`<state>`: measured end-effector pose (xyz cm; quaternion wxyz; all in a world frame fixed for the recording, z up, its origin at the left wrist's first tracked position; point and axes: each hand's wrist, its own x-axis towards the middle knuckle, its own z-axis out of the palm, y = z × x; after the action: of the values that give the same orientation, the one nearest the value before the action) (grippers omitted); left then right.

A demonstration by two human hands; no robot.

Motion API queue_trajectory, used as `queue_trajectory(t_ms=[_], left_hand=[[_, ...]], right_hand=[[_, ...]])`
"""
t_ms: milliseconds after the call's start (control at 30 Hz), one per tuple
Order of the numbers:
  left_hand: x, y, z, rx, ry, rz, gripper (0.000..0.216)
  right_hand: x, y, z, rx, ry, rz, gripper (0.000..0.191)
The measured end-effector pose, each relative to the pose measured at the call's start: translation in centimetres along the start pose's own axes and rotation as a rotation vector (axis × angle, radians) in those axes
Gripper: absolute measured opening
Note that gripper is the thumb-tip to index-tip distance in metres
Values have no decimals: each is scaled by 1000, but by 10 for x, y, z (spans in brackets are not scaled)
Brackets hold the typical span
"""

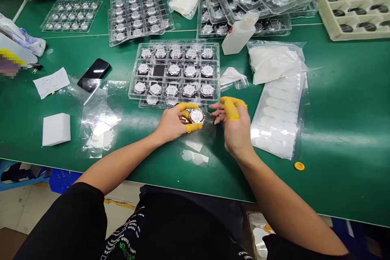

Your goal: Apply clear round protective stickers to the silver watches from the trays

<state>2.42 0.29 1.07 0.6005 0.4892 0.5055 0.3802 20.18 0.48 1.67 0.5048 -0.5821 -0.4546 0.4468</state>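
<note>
My left hand (175, 122), with yellow finger cots, grips a round silver watch case (196, 116) by its edges, its printed back facing up. Just to the right is my right hand (236, 124), also in yellow finger cots. Its fingers point toward the watch case and look apart; I make out nothing in them. Below the watch case, a clear film with white cut shapes (195, 157) lies on the table. Beyond my hands stands a clear plastic tray (131, 85) of watch cases, stacked on another. One pocket in its middle row shows only a dark base (158, 70).
A white squeeze bottle (239, 34) and more trays (134, 16) stand farther back. On the right lie a sheet of clear stickers (277, 113) and a loose yellow finger cot (299, 166). A phone (94, 74), clear film (97, 126) and white block (56, 129) are left.
</note>
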Motion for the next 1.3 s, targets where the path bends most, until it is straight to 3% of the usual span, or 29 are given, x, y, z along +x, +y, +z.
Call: queue_trajectory(t_ms=[67, 200, 333, 667, 767, 933, 1133, 1300], left_hand=[[0, -1, 0, 6, -1, 10, 63], [0, -3, 0, 16, 0, 38, 62], [-1, -5, -1, 92, 6, 72, 60], [-3, -2, -1, 154, -36, 94, 57], [-3, 0, -2, 175, -30, 97, 55], [-3, -1, -2, 121, -51, 72, 60], [-1, -6, -1, 90, -59, 86, 57], [-1, -9, -2, 111, -45, 97, 57]], right_hand=[[6, -3, -5, 70, -34, 30, 48], [11, -5, -10, 92, -267, 187, 62], [6, -4, -3, 26, -406, 293, 60], [-5, -2, 13, 122, -285, 278, 44], [-2, -4, 9, 145, -281, 299, 49], [7, -11, -3, 172, -396, 378, 62], [5, -9, -4, 113, -366, 275, 57], [1, -9, 5, 65, -308, 231, 67]])
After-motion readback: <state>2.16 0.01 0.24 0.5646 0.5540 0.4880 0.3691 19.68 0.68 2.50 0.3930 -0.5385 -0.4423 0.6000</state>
